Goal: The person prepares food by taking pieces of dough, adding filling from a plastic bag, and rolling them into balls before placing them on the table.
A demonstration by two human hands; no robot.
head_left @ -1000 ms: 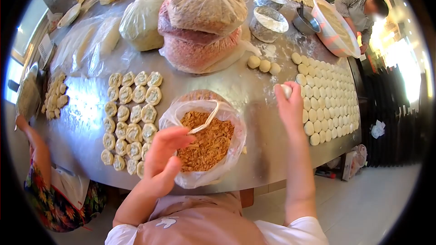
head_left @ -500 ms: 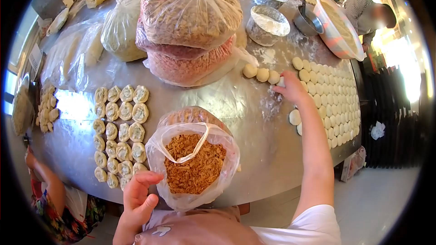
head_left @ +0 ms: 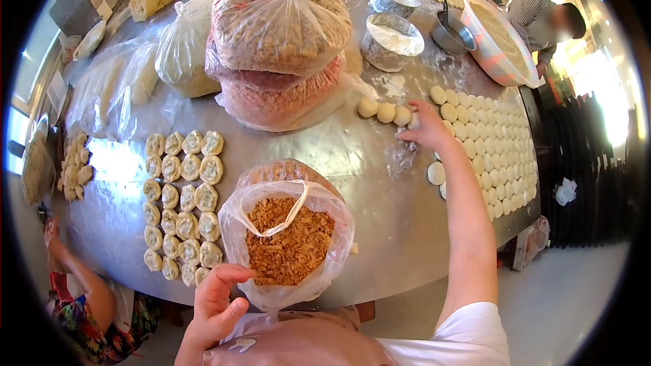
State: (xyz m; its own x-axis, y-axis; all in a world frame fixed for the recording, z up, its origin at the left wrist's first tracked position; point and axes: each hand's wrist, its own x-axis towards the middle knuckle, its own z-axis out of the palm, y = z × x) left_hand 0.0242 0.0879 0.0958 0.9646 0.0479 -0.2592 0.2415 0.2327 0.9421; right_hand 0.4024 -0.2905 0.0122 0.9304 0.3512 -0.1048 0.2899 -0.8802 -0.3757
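Observation:
At the right end of a short row of dough balls (head_left: pixel 385 112), my right hand (head_left: pixel 430 129) has its thumb and fingers around the last dough ball (head_left: pixel 413 121). My left hand (head_left: pixel 215 305) holds nothing; its fingers are loosely bent and apart, with the fingertips right at the left rim of a clear plastic bag (head_left: pixel 234 230). Brown crumbly filling (head_left: pixel 288 240) fills this bag, and a white strap-like loop of its rim lies across the top. Flattened dough rounds (head_left: pixel 491 152) lie in tight rows just right of my right hand.
Filled buns (head_left: pixel 188 196) stand in rows on the left of the metal table (head_left: pixel 393 230). Large tied bags (head_left: pixel 281 27) are stacked behind the filling. Floured pots (head_left: pixel 392 44) and a wide basin (head_left: pixel 498 41) stand back right. One person (head_left: pixel 536 17) is beyond; another's arm (head_left: pixel 85 274) shows lower left.
The view has shifted slightly. My right hand stays at the end of the dough ball row, and my left hand has come a little closer to the bag's rim.

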